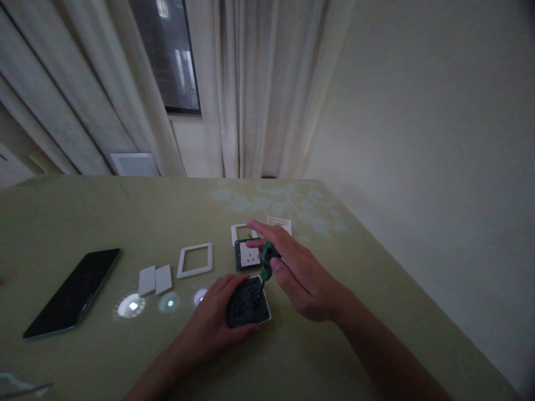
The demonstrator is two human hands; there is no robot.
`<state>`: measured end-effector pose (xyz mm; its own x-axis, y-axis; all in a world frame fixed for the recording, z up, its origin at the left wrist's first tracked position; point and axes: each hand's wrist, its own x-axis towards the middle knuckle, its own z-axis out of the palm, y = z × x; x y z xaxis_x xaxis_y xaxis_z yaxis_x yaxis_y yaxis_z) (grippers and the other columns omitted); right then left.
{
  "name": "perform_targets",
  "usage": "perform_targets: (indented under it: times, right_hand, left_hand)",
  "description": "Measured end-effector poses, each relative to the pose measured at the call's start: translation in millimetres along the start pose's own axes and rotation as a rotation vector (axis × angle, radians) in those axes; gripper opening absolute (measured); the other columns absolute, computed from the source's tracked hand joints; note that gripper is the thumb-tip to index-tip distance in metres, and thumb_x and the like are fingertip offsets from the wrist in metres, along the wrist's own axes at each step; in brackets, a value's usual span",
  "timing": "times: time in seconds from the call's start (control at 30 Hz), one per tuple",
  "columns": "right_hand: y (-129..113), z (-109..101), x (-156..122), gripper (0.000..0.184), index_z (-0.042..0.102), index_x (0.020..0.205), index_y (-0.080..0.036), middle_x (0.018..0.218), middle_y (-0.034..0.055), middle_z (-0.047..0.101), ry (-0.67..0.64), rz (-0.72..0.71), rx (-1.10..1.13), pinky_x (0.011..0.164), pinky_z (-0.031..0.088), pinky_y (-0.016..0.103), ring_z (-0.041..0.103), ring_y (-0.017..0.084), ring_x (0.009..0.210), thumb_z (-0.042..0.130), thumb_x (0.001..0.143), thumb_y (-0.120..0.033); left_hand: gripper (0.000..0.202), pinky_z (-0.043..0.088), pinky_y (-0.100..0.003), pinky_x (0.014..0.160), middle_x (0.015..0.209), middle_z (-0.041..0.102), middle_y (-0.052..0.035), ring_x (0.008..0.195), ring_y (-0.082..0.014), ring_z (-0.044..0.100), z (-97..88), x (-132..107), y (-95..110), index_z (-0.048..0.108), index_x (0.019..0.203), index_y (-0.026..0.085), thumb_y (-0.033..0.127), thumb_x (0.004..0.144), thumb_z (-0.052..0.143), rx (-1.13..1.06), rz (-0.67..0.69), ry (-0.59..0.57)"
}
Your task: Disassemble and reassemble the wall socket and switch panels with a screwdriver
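My left hand [217, 312] presses down on a dark switch module [247, 303] lying on the table, its fingers curled over the module's left edge. My right hand [292, 270] grips a green-handled screwdriver [267, 260] held upright, with the tip down on the module. Just behind the screwdriver lies a socket module [248, 255] with a white face.
On the green tablecloth [125, 211] lie a white frame [195, 260], two small white rocker plates [155, 279], another white frame [239, 230], a white plate [280, 223] and a dark phone [75, 292]. The table's right edge runs beside a wall. Curtains hang behind.
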<state>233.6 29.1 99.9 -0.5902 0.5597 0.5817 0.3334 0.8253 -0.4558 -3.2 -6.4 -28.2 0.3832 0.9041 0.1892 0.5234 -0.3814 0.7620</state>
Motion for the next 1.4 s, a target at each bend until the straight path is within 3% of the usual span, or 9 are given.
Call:
perform_targets:
  times: [0.13, 0.3, 0.47, 0.6, 0.77, 0.93, 1.07, 1.27, 1.4]
  right_hand:
    - [2.6, 0.9, -1.0, 0.045, 0.063, 0.146, -0.021, 0.111, 0.0095, 0.079, 0.139, -0.042, -0.224, 0.086, 0.062, 0.036, 0.075, 0.022, 0.093, 0.070, 0.106, -0.041]
    - [0.2, -5.1, 0.1, 0.046, 0.050, 0.160, -0.022, 0.135, 0.0112, 0.076, 0.028, -0.032, -0.041, 0.100, 0.061, 0.037, 0.074, 0.022, 0.118, 0.046, 0.116, -0.033]
    - [-1.8, -5.0, -2.7, 0.035, 0.071, 0.131, -0.016, 0.094, 0.0093, 0.081, 0.198, -0.098, -0.425, 0.072, 0.060, 0.034, 0.074, 0.022, 0.077, 0.067, 0.106, -0.040]
    - [-3.3, -1.9, -1.7, 0.048, 0.048, 0.159, -0.014, 0.130, 0.0143, 0.078, 0.057, -0.034, -0.118, 0.094, 0.063, 0.037, 0.077, 0.023, 0.111, 0.039, 0.116, -0.032]
    - [0.0, -2.3, -2.2, 0.034, 0.069, 0.136, -0.022, 0.106, 0.0077, 0.083, 0.164, -0.065, -0.298, 0.085, 0.062, 0.034, 0.078, 0.021, 0.089, 0.071, 0.105, -0.036]
    - [-4.4, -6.1, -0.2, 0.054, 0.040, 0.168, -0.026, 0.139, 0.0109, 0.074, -0.037, 0.007, -0.026, 0.104, 0.060, 0.039, 0.073, 0.022, 0.121, 0.049, 0.115, -0.032]
    - [-11.0, 1.0, -0.9, 0.038, 0.067, 0.145, -0.019, 0.094, 0.0067, 0.078, 0.112, -0.027, -0.391, 0.078, 0.062, 0.034, 0.074, 0.021, 0.081, 0.064, 0.110, -0.035]
    - [-20.3, -11.0, 2.3, 0.053, 0.043, 0.165, -0.023, 0.160, 0.0129, 0.061, -0.072, 0.081, -0.026, 0.120, 0.053, 0.046, 0.062, 0.025, 0.143, 0.046, 0.112, -0.020]
    - [-8.7, -8.6, 1.9, 0.040, 0.058, 0.151, -0.027, 0.132, 0.0078, 0.078, 0.084, 0.144, -0.049, 0.103, 0.061, 0.037, 0.076, 0.021, 0.117, 0.061, 0.111, -0.028]
  left_hand:
    - [0.079, 0.056, -0.060, 0.112, 0.145, 0.069, -0.0096, 0.134, -0.0407, 0.065, 0.8, -0.7, -1.6, 0.059, 0.149, 0.035, 0.029, 0.076, 0.090, -0.006, 0.027, 0.014]
    - [0.076, 0.055, -0.061, 0.113, 0.144, 0.069, -0.0103, 0.132, -0.0394, 0.066, 1.2, -1.4, -2.1, 0.060, 0.148, 0.033, 0.033, 0.078, 0.090, -0.027, 0.007, 0.000]
    - [0.079, 0.054, -0.062, 0.114, 0.147, 0.068, -0.0112, 0.135, -0.0410, 0.064, 0.9, -1.5, -2.3, 0.060, 0.148, 0.033, 0.032, 0.076, 0.091, -0.023, 0.009, 0.004]
    - [0.077, 0.055, -0.061, 0.113, 0.146, 0.069, -0.0104, 0.133, -0.0396, 0.066, 0.9, -2.6, -3.0, 0.060, 0.148, 0.034, 0.033, 0.078, 0.091, -0.035, 0.005, 0.005]
    - [0.081, 0.057, -0.062, 0.112, 0.147, 0.069, -0.0102, 0.135, -0.0415, 0.065, 1.8, -3.0, -4.3, 0.060, 0.149, 0.035, 0.030, 0.075, 0.092, -0.017, 0.024, 0.028]
    - [0.078, 0.056, -0.062, 0.112, 0.145, 0.070, -0.0094, 0.133, -0.0406, 0.067, 1.6, -1.6, -4.1, 0.061, 0.148, 0.035, 0.033, 0.076, 0.091, -0.009, 0.017, 0.013]
    - [0.081, 0.056, -0.062, 0.113, 0.145, 0.070, -0.0105, 0.133, -0.0412, 0.066, 3.0, -1.9, -5.7, 0.061, 0.149, 0.033, 0.030, 0.074, 0.092, 0.000, 0.025, 0.024]
    - [0.079, 0.053, -0.062, 0.115, 0.147, 0.067, -0.0117, 0.136, -0.0406, 0.064, 1.4, -0.9, -3.4, 0.059, 0.150, 0.032, 0.037, 0.078, 0.092, -0.020, -0.004, -0.007]
    - [0.080, 0.051, -0.063, 0.117, 0.149, 0.066, -0.0124, 0.137, -0.0410, 0.062, -0.6, 0.0, -1.5, 0.057, 0.150, 0.031, 0.035, 0.078, 0.090, -0.018, -0.021, -0.037]
